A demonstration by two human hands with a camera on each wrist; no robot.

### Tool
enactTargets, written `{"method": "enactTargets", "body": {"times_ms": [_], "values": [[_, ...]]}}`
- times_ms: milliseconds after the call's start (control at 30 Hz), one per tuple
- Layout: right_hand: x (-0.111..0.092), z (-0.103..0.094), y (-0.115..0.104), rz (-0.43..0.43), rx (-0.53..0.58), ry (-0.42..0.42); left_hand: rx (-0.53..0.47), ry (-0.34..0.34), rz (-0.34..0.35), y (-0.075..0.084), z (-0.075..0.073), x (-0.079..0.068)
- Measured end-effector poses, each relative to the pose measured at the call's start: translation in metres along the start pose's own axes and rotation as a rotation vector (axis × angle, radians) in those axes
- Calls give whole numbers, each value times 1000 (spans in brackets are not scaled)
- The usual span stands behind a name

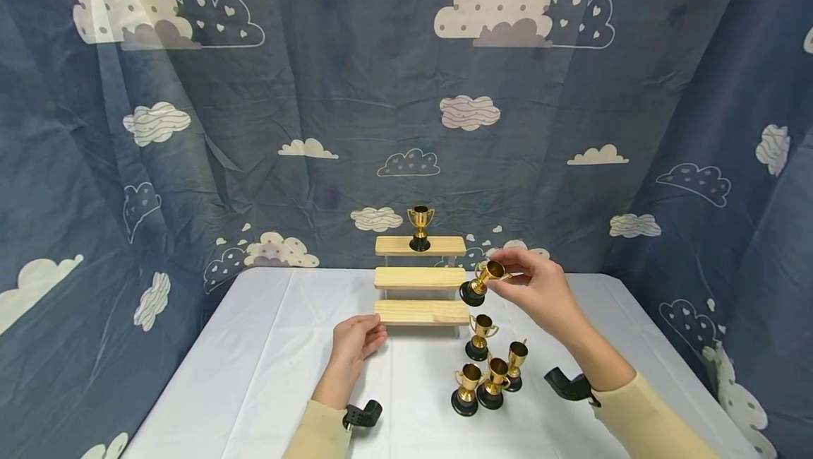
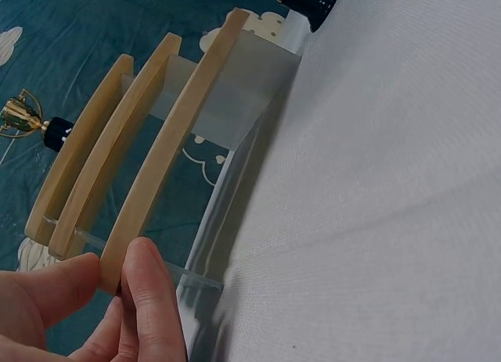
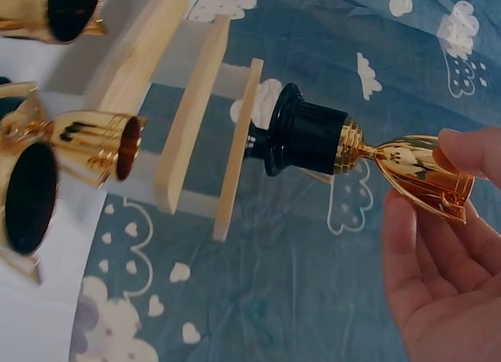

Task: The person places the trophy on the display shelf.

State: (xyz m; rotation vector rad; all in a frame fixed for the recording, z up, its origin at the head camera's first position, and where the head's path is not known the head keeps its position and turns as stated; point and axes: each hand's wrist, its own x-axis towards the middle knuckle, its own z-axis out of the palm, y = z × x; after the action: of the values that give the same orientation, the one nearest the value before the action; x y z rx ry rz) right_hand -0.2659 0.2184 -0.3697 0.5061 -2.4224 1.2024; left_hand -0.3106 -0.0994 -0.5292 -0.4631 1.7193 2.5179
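Observation:
A three-step wooden display stand [image 1: 421, 312] with clear side supports stands on the white table. My left hand [image 1: 357, 346] pinches the left end of its lowest step, thumb on one face and fingers on the other in the left wrist view. My right hand [image 1: 536, 289] holds a small gold trophy cup [image 3: 415, 162] by its bowl, its black base tilted, in the air beside the stand's right end. Another trophy cup [image 1: 420, 227] stands upright on the top step. Several more gold trophy cups [image 1: 468, 388] stand on the table, right of the stand's front.
The white-clothed table [image 1: 267, 367] ends at a dark blue cloud-print curtain [image 1: 356, 92] behind and at both sides. Black wrist cameras [image 1: 363, 414] are strapped to both wrists.

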Motion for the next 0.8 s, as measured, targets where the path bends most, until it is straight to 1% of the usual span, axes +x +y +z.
{"method": "enactTargets", "body": {"times_ms": [100, 433, 800], "values": [[10, 7, -3, 1, 14, -18, -4, 2, 1, 1, 0, 1], [43, 27, -15, -8, 40, -38, -8, -6, 4, -1, -1, 3], [76, 48, -28, -34, 50, -89, -12, -7, -10, 1, 0, 1]]}}
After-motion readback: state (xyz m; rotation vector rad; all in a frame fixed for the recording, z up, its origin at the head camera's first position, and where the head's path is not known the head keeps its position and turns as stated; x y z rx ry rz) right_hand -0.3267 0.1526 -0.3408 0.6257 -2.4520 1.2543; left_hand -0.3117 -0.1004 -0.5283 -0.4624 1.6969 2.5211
